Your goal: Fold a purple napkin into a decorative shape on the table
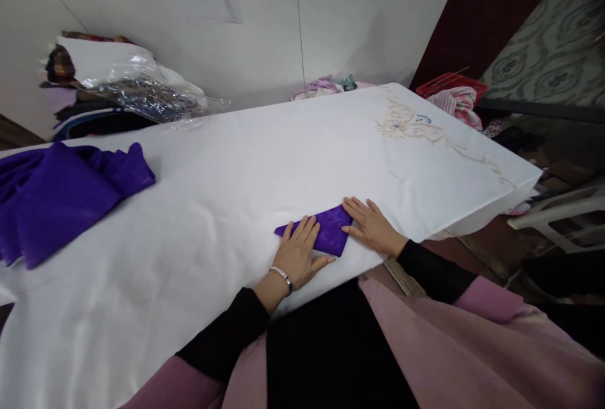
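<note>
A small folded piece of purple cloth (331, 230) lies flat near the front edge of the white-covered table (265, 157). My left hand (299, 256), with a silver bracelet at the wrist, rests on the cloth's left part, fingers stretched out and thumb apart. On the right end of the cloth lie the fingertips of my right hand (371, 225), which is also spread flat. The cloth tapers to a point beyond my left fingers. Part of it is hidden under both hands.
A larger heap of purple cloth (66, 195) lies at the table's left. Behind it are piled garments and clear plastic (151, 91) by the wall. A red basket (428, 86) with striped cloth stands beyond the right corner, and a white plastic chair (562, 217) is at right.
</note>
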A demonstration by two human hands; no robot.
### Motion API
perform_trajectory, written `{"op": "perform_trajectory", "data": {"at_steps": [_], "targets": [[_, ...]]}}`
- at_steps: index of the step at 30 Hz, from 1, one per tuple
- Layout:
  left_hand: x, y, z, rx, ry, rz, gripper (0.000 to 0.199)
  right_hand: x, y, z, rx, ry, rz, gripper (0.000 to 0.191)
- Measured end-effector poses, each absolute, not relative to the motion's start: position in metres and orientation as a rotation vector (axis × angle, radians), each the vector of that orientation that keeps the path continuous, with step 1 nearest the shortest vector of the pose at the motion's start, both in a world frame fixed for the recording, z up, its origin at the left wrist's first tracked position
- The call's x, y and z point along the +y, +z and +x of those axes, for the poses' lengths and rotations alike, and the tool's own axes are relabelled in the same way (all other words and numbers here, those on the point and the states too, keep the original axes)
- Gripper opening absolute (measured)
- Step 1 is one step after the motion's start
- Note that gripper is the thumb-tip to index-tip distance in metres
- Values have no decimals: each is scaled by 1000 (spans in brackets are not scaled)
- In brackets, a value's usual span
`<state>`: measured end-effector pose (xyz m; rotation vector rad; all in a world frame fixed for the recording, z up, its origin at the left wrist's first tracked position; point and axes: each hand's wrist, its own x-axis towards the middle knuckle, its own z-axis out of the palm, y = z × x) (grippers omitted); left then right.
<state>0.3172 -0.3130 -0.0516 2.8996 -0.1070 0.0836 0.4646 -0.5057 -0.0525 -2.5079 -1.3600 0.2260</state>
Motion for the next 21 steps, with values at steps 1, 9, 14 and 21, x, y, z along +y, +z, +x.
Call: {"op": "perform_trajectory", "data": {"at_steps": [1, 9, 14, 21], "targets": [[-314, -50, 319, -64, 82, 2874, 71, -506, -50, 466, -1339, 259, -2491, 67], [-327, -49, 334, 167, 247, 2862, 35, -493, -38, 469, -1174, 300, -2429, 52], [-325, -56, 331, 93, 172, 2915, 43, -495, -53, 468, -1217, 152, -2499, 49], [-323, -56, 328, 48, 126, 2984, 41, -505, -60, 473, -1246, 124, -2550, 48]]}}
